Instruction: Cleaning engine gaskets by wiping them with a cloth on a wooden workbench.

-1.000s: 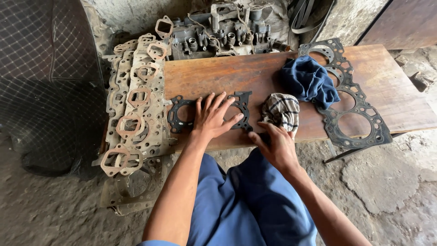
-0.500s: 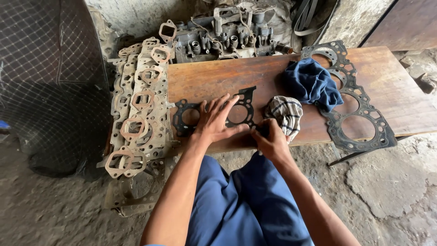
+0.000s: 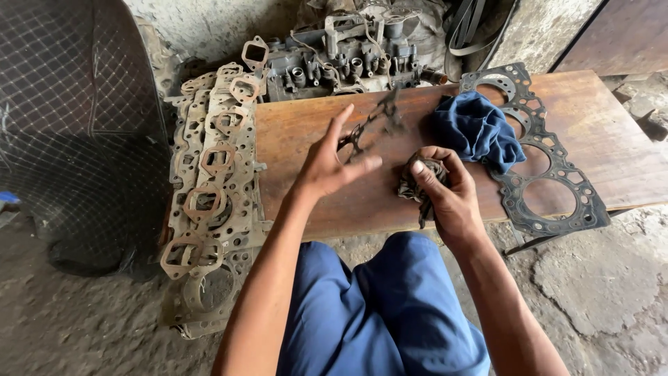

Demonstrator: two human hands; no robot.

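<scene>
While the left hand [image 3: 332, 163] lifts the gasket [image 3: 372, 125], its grip pinches one end.

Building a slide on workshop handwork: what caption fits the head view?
Left hand lifts a dark gasket off the wooden board; right hand grips a grimy rag.

The left hand [image 3: 327, 163] is holding up a small gasket [image 3: 369, 125] over the wooden board [image 3: 306, 132]. The right hand [image 3: 445, 191] is squeezing a rag [image 3: 412, 182] just to the right of it. A cloth [image 3: 476, 132] is lying on the board behind the right hand, partly on top of a long gasket [image 3: 550, 188] to its right. A pile of gaskets [image 3: 209, 188] is lying left of the left hand, off the board. An engine part [image 3: 348, 56] is sitting behind the board.
</scene>
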